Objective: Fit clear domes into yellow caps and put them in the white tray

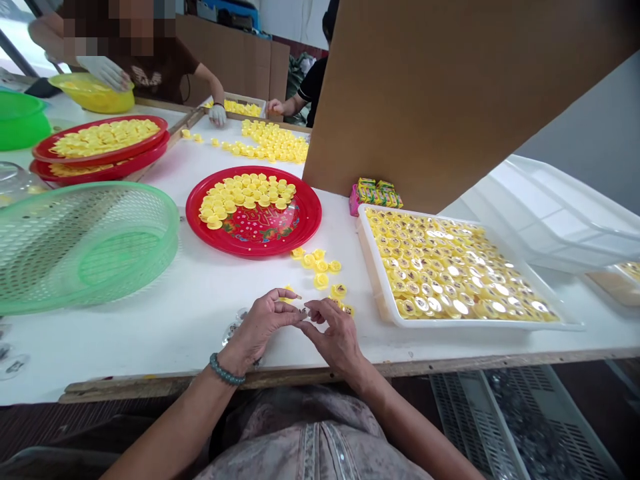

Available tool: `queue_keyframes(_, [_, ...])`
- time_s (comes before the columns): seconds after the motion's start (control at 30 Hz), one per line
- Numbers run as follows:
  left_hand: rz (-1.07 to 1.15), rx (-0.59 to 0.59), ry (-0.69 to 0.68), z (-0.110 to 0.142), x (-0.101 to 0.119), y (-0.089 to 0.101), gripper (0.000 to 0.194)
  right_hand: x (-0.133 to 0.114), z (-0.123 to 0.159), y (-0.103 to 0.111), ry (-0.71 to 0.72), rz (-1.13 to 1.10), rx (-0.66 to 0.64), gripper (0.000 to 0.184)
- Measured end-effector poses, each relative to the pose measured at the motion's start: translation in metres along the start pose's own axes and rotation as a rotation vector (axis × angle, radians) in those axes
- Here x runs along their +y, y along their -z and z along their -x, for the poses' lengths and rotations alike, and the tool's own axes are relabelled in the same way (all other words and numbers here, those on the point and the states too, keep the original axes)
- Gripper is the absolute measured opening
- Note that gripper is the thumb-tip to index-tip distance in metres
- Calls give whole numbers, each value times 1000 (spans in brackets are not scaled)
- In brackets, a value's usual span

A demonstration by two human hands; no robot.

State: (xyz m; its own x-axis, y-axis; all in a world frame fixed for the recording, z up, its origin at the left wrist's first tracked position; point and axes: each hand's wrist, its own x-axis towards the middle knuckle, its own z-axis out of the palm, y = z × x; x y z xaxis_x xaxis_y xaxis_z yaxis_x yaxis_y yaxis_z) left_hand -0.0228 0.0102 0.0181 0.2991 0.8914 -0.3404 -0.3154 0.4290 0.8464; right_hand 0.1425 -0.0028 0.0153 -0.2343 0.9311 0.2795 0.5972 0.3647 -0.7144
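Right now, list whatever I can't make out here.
Small piece, head view: mostly covered by the left hand and right hand.
Printing on the yellow pieces in the white tray, head view: too small, with glare.
Co-worker in black, head view: mostly hidden by the cardboard panel.
Pale green basket, head view: cut off by the left edge.

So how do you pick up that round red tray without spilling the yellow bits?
I'd hold the round red tray by its rim, left and right edges together, coming from the near side. It lies flat, and its rim looks bare at both sides. The yellow plastic pieces are heaped toward the far side, so that part is probably heavier: keep it level.
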Motion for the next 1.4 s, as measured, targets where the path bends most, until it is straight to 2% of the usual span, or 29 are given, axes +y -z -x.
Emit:
queue_keyframes(0.07, [-16,8,-8,1,-1,-1,47,1,1,0,31,-14,-14,29])
queue_keyframes(0.13, [-51,-22,2,1,-1,1,48,0,1,4,97,-47,-99,34])
queue_keyframes(0.27, [-102,-107,44,0,4,6,48,-5,-3,15,154,-62,-223,31])
queue_keyframes(0.4, [-130,-99,52,-2,5,10,48,-9,-7,18,167,30,-301,29])
queue_keyframes(0.53, [-148,-60,69,-2,2,14,50,-12,-10,15,208,85,-333,28])
queue_keyframes(0.63, [-210,-86,54,-3,5,17,51,-10,-13,13,222,80,-331,28])
queue_keyframes(0.73, [-461,-61,-73,-10,16,22,42,-4,-15,11,143,112,-248,25])
queue_keyframes(0.83, [-944,1,-341,-24,27,30,36,7,-15,9,24,127,-133,26])
queue_keyframes(0.9, [-1210,-93,-497,-35,30,34,45,12,-12,7,-33,123,-89,26])
queue_keyframes(0.97, [-1357,-224,-554,-44,27,36,50,15,-9,5,-72,115,-63,27])
queue_keyframes(1.0, [-1396,-248,-554,-46,25,36,47,16,-8,5,-85,110,-56,27])
queue_keyframes(1.17, [-1373,-148,-498,-41,8,26,26,17,-8,4,-110,113,-54,24])
queue_keyframes(1.4, [-1120,-55,-429,-34,-5,27,23,28,-24,-5,-25,115,-174,23])
